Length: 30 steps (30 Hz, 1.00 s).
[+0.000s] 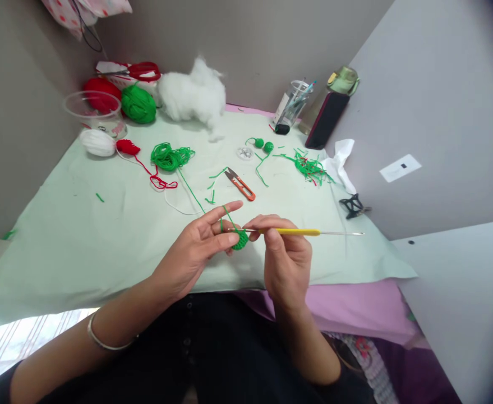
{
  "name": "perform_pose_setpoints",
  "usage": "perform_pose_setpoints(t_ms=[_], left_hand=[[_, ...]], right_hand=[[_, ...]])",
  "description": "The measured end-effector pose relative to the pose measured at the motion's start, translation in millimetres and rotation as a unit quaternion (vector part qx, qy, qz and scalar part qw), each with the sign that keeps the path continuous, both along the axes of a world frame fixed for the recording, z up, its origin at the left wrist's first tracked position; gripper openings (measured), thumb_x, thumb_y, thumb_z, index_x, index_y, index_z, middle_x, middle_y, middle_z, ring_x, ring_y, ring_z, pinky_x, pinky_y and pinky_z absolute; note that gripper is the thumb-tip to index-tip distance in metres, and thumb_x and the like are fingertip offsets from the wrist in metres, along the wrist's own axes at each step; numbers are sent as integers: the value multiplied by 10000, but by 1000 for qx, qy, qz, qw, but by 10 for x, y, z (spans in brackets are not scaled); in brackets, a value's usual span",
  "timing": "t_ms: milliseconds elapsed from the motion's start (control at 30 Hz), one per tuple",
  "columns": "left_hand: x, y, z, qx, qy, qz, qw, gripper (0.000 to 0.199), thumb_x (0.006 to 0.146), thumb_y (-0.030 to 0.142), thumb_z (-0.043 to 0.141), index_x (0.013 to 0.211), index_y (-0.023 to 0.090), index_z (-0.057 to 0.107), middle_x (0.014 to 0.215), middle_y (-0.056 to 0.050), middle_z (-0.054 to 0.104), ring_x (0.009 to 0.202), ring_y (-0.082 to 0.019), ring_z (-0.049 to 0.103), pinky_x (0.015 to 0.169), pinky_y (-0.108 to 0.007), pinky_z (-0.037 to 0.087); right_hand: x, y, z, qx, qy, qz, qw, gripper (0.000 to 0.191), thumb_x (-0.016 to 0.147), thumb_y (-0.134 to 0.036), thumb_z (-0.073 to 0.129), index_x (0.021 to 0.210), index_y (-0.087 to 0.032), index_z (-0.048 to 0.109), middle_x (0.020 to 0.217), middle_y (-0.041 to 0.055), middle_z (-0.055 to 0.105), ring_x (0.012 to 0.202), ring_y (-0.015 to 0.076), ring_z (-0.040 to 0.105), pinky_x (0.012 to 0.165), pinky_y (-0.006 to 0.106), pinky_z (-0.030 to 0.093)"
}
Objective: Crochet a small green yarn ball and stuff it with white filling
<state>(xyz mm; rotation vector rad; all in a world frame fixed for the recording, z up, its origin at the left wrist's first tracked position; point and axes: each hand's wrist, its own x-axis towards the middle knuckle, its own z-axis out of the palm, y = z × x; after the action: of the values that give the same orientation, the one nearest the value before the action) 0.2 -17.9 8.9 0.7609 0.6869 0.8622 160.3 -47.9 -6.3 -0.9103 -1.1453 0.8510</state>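
Observation:
My left hand [199,241] pinches a small round green crochet piece [240,240] between thumb and fingers. Its index finger is stretched out, with green yarn looped over it. That strand runs back to a loose green yarn heap [170,156] on the table. My right hand [286,252] grips a crochet hook [299,232] by its yellow handle, pencil-fashion. The hook's metal tip reaches the top edge of the green piece, beside the left fingers; whether it sits inside a stitch I cannot tell. The hook's other metal end points right.
Orange thread snips [241,185] lie beyond my hands, near two small green balls [263,146] and yarn scraps [311,167]. Behind stand white stuffing [193,95], a green yarn ball [138,104], a clear tub [95,115], a phone [327,120] and a pen cup [292,104]. Grey walls enclose the table.

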Motion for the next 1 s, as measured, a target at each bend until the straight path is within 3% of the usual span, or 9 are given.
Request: perform_pose_setpoints(t_ms=[100, 233, 467, 733, 833, 900, 1000], left_hand=[[-19, 35, 4, -44, -42, -30, 998, 513, 829, 226, 800, 1336, 221, 715, 863, -4, 604, 765, -111, 484, 661, -208, 419], [-30, 60, -11, -40, -66, -46, 996, 466, 813, 234, 790, 1277, 207, 757, 864, -9, 591, 780, -117, 493, 695, -205, 439], [-6, 0, -50, 66, 43, -9, 997, 467, 823, 264, 828, 1281, 287, 744, 924, -10, 677, 944, -173, 623, 945, -306, 476], [-47, 30, -57, 101, 63, 22, 993, 401, 804, 268, 856, 1197, 281, 777, 871, 12, 618, 854, -131, 590, 876, -270, 494], [-58, 21, -51, 104, 67, 29, 992, 398, 805, 257, 854, 1195, 276, 777, 874, 11, 624, 858, -135, 596, 871, -269, 493], [-53, 0, -40, 109, 80, 42, 990, 395, 809, 251, 848, 1197, 270, 776, 874, 10, 631, 875, -142, 604, 884, -270, 486], [-21, -37, -22, 117, 103, 82, 984, 419, 799, 214, 848, 1209, 253, 771, 858, 15, 629, 883, -147, 604, 898, -268, 475]], right_hand=[[39, 29, 13, -18, 50, 5, 999, 144, 990, -311, 644, 956, -258, 774, 882, 1, 726, 740, 128, 640, 768, 321, 535], [74, 70, 21, -60, 127, 44, 989, 169, 981, -337, 655, 882, -248, 758, 798, -23, 668, 643, 102, 582, 773, 317, 549], [-23, -8, 17, -27, 8, 3, 1000, 138, 989, -300, 648, 984, -284, 785, 930, 2, 758, 845, 154, 676, 796, 324, 534], [18, 24, 37, -51, 74, 29, 995, 163, 1012, -326, 609, 938, -255, 735, 850, -13, 730, 781, 136, 649, 791, 314, 516], [16, -9, 82, -28, 3, -8, 1000, 180, 1031, -309, 564, 955, -259, 720, 865, -12, 746, 766, 143, 663, 845, 350, 524], [13, -48, 99, 7, -102, -56, 993, 189, 1040, -258, 534, 990, -272, 716, 905, -17, 768, 746, 139, 674, 976, 406, 502], [4, -97, 54, 103, -287, -113, 946, 231, 1012, -172, 538, 1084, -310, 709, 952, -27, 792, 766, 147, 705, 1120, 476, 402]])
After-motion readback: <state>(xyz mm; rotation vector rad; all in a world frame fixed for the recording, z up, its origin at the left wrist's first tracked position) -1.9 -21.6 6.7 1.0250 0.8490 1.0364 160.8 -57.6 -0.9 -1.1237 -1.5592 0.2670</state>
